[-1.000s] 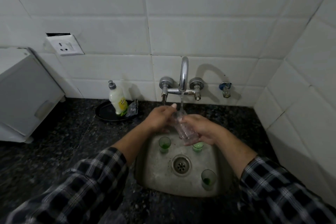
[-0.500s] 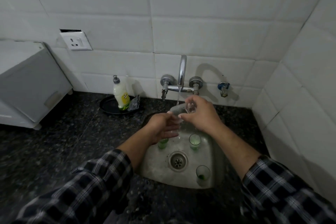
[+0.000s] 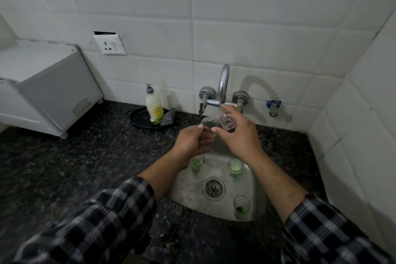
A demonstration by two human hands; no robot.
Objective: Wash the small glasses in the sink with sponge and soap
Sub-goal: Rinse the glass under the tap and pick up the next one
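Note:
My right hand (image 3: pixel 237 135) holds a clear patterned glass (image 3: pixel 216 121) tilted on its side under the tap (image 3: pixel 222 88), mouth toward the left. My left hand (image 3: pixel 192 141) is just below the glass mouth, fingers apart and cupped, holding nothing I can see. Three small green-tinted glasses stand upright in the steel sink (image 3: pixel 184 191): one at the back left (image 3: pixel 198 163), one at the back right (image 3: pixel 235 167), one at the front right (image 3: pixel 241 206). A soap bottle (image 3: pixel 153 109) stands on a black tray (image 3: pixel 139 121) with a dark sponge (image 3: pixel 168 119) beside it.
The sink drain (image 3: pixel 214 187) sits in the middle of the basin. Dark granite counter (image 3: pixel 75 161) surrounds the sink. A white appliance (image 3: pixel 42 88) stands at the left, a wall socket (image 3: pixel 110 45) above it. A blue-handled valve (image 3: pixel 273 107) is on the tiled wall at right.
The right hand raised the clear glass from low over the sink to the tap and tipped it sideways. The left hand let go of the glass and stays beneath it.

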